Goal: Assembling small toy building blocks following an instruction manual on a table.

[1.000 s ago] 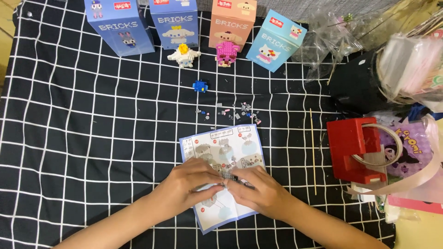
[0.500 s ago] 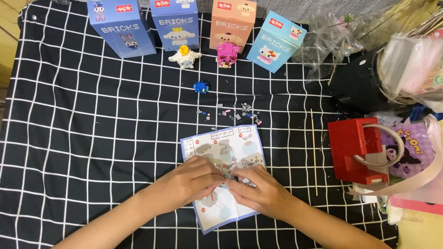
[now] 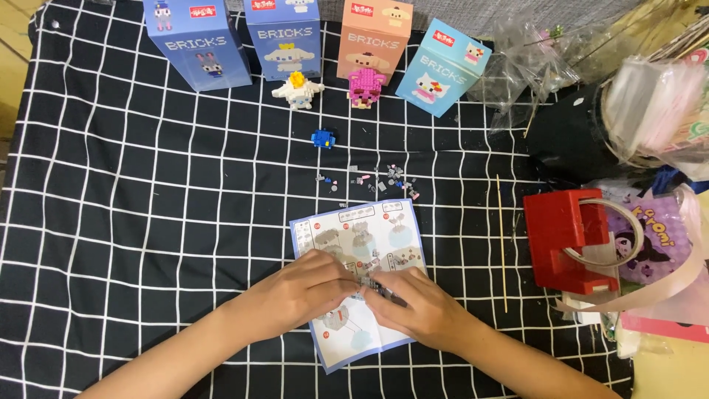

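A small grey brick assembly was pinched between the fingertips of both hands, low and centre in the head view, directly above the instruction sheet. The left hand was curled, its fingers closed onto the left end of the assembly. The right hand was likewise curled, fingers closed on the right end; most of the piece was hidden under the fingers, so its shape could not be determined. Both hands met at the piece, knuckles nearly touching.

The instruction sheet, pale blue with printed build diagrams, lay flat beneath the hands, slightly rotated, on a black cloth with a white grid covering the desk.

Just beyond the sheet's far edge lay a scatter of loose small bricks, grey, white and pink. Further out sat a small blue brick piece, apart from the scatter.

At the far edge stood four upright boxes in a row: a blue box, a second blue box, a pink box and a tilted light-blue box. A white brick figure stood in front of the second box, and a pink brick figure in front of the pink one.

To the right lay a thin wooden stick, a red plastic holder and crumpled clear plastic bags.
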